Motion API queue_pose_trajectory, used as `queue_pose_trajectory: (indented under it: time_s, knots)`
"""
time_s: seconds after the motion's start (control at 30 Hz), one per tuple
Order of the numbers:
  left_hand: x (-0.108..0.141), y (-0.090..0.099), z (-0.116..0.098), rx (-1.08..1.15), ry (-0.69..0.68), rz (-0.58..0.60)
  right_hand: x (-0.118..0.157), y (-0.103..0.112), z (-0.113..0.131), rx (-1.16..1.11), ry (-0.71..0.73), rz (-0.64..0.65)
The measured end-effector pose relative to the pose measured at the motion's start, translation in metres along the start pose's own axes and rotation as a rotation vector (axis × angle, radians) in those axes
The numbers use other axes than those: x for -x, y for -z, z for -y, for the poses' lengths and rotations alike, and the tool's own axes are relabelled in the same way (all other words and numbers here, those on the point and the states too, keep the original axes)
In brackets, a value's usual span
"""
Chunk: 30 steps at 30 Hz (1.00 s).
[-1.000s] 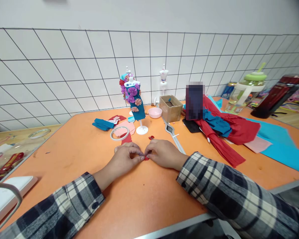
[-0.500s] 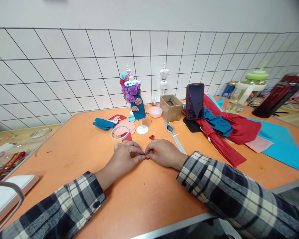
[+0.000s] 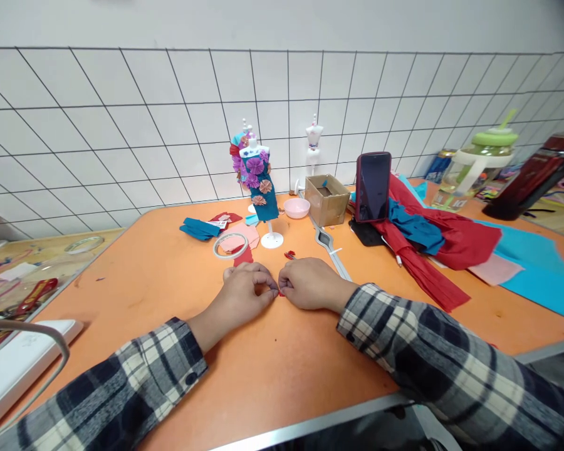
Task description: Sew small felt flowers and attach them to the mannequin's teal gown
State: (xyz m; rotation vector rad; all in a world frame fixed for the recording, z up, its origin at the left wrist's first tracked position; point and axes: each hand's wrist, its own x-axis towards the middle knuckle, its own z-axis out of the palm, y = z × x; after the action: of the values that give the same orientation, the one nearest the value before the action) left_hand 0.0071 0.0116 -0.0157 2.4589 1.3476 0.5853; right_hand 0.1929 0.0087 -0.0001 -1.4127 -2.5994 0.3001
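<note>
Fingertips of my left hand [image 3: 248, 289] and my right hand [image 3: 308, 283] meet near the middle of the orange table [image 3: 207, 388]. Both are pinched on a small red piece [image 3: 282, 294], mostly hidden by the fingers. A small red scrap [image 3: 290, 255] lies just beyond my right hand. Past my left hand are red paper [image 3: 245, 255], a tape roll [image 3: 230, 245] and pink paper [image 3: 248, 233]. A small dress form [image 3: 266, 194] in a blue dress with purple and pink rosettes stands upright behind them.
Behind are a pink bowl [image 3: 296, 208], a cardboard box [image 3: 327, 203] and a bare dress form [image 3: 314, 141]. To the right stand a phone [image 3: 373, 188], red cloth [image 3: 465, 238], a green-lidded bottle [image 3: 479, 166] and a dark red flask [image 3: 536, 175]. A white power strip [image 3: 23, 369] sits left.
The view has shifted slightly, moving the scene a little right and up. Both hands stay together at the red piece, with small finger movements and less of it showing.
</note>
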Motion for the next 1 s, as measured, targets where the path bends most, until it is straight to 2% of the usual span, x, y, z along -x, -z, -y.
queue_pose_trajectory:
  time_s: [0.1,0.17,0.23,0.3,0.4,0.57,0.63,0.7,0.83,1.0]
  knots:
    - [-0.001,0.000,0.003,0.042,0.003,0.000,-0.002,-0.001,0.002,0.039,0.019,0.004]
    - [-0.002,0.001,0.004,0.105,0.001,-0.010,-0.003,-0.004,-0.001,-0.044,-0.022,-0.026]
    - [-0.002,0.004,0.003,0.200,0.010,-0.039,-0.003,-0.007,-0.006,-0.279,-0.103,-0.066]
    - [-0.003,0.007,0.001,0.298,0.028,-0.077,-0.003,-0.008,-0.010,-0.618,-0.178,-0.080]
    - [-0.003,0.012,-0.004,0.382,0.034,-0.116,-0.002,-0.007,-0.011,-1.022,-0.217,-0.071]
    - [-0.003,0.013,-0.005,0.497,0.048,-0.167,0.000,-0.006,-0.002,-1.291,-0.315,0.035]
    - [-0.002,0.012,-0.004,0.579,0.099,-0.154,0.001,-0.007,-0.001,-1.415,-0.340,0.088]
    - [-0.002,0.011,-0.002,0.684,0.171,-0.142,0.001,-0.007,-0.002,-1.504,-0.346,0.084]
    - [-0.001,0.010,0.003,0.838,0.296,-0.144,0.002,-0.006,-0.005,-1.485,-0.349,-0.006]
    - [-0.001,0.010,0.001,0.898,0.362,-0.145,0.000,-0.007,-0.001,-1.019,-0.220,-0.247]
